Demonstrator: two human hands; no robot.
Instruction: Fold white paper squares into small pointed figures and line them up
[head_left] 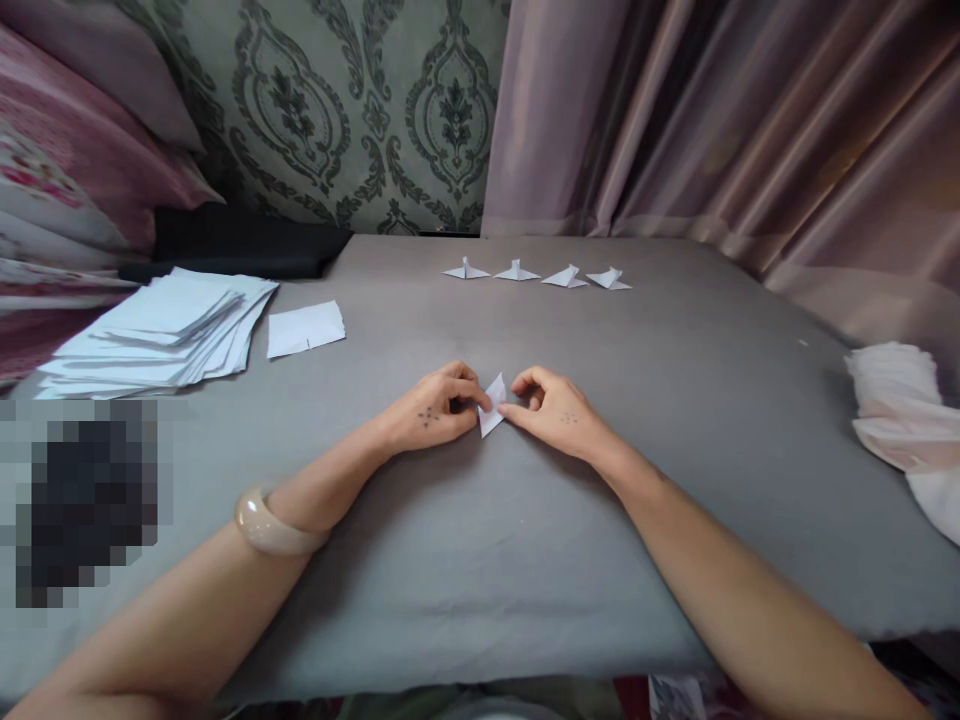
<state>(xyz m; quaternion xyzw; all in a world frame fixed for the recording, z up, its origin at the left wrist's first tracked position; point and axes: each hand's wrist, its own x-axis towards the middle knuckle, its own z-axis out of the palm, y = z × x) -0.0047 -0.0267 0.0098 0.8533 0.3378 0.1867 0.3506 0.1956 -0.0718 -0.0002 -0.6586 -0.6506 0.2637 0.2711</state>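
A small folded piece of white paper point(493, 408) stands between my hands, pointed at top and bottom. My left hand point(439, 405) pinches its left side, the fingers curled and the index fingertip over the paper. From the right, my right hand point(556, 408) touches the paper's edge with the thumb, its index finger bent a little above and apart from the thumb. Farther back on the table, several folded white paper figures point(517, 271) with spread points stand in a row.
The table has a grey cloth point(525, 560). At the left lies a stack of white paper sheets point(165, 330), with a single paper piece point(306, 329) beside it. Black fabric point(247, 240) lies behind the stack. White cloth point(900, 400) rests at the right edge; a curtain point(600, 120) hangs behind.
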